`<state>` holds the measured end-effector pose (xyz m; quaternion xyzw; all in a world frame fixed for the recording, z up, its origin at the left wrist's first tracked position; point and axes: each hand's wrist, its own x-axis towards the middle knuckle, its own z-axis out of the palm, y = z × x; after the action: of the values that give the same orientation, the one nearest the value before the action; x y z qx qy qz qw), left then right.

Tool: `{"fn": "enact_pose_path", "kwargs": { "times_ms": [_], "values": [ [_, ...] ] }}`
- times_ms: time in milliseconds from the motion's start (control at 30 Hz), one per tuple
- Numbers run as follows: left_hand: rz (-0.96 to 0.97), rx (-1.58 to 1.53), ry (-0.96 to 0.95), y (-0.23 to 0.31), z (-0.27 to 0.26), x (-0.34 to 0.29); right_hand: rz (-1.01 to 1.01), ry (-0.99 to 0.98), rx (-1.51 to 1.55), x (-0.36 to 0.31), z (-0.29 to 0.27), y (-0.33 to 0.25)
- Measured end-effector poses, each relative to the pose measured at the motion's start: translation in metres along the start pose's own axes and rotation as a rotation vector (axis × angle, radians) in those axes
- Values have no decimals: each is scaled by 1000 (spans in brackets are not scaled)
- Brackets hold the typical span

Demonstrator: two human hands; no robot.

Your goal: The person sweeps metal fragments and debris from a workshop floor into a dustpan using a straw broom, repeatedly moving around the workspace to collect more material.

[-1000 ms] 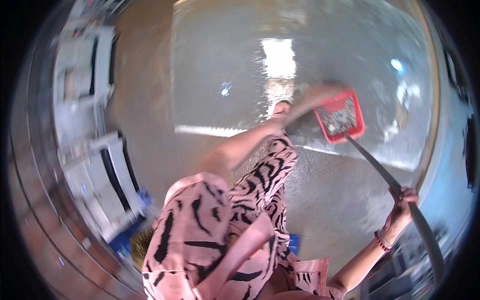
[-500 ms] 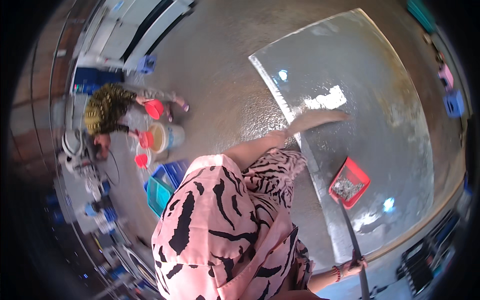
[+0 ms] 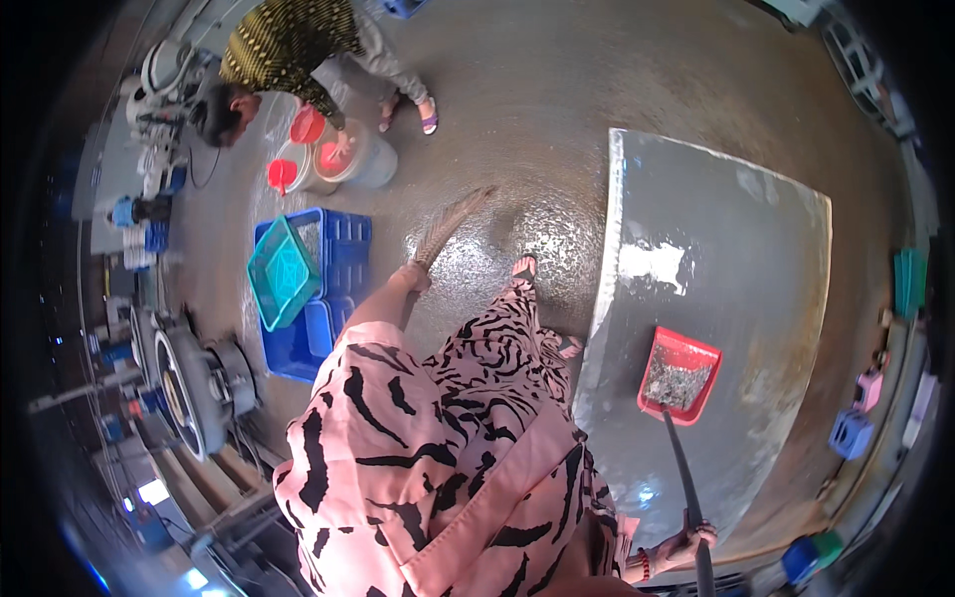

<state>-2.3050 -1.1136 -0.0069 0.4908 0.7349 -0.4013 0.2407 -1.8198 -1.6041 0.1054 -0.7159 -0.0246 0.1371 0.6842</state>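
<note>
My left hand (image 3: 416,278) is closed round the near end of a brown hand broom (image 3: 454,225), whose bristles reach out over the wet floor. On the right, my right hand (image 3: 688,538) grips the long dark handle of a red dustpan (image 3: 707,363). Small silvery-grey scraps (image 3: 678,384) lie inside the pan. The pan sits over a large grey floor plate (image 3: 736,239) with pale edges; whether it touches the plate I cannot tell.
Blue crates (image 3: 348,239) and a teal basket (image 3: 284,274) stand at the left. Behind them a co-worker (image 3: 288,45) bends over white buckets (image 3: 373,159) with red scoops. Machinery (image 3: 189,383) lines the left side. A blue stool (image 3: 851,434) is at the far right.
My view has turned. My left hand has swung the broom off the plate toward the left. The dustpan stays in my right hand. The co-worker now reaches into the bucket.
</note>
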Motion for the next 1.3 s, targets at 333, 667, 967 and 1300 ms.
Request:
{"fn": "enact_pose_path", "kwargs": {
  "times_ms": [333, 667, 967, 1300],
  "values": [
    [128, -194, -211, -96, 1, 39, -102, -382, 228, 99, 253, -41],
    [390, -588, -137, 2, -24, 109, 49, -491, 581, 217, 555, -14],
    [281, -469, -422, 173, -124, 171, 218, -654, 524, 316, 767, -35],
    [-16, -1203, -572, 170, -132, 203, 155, -1068, 241, 397, 1049, -67]
  ]
}}
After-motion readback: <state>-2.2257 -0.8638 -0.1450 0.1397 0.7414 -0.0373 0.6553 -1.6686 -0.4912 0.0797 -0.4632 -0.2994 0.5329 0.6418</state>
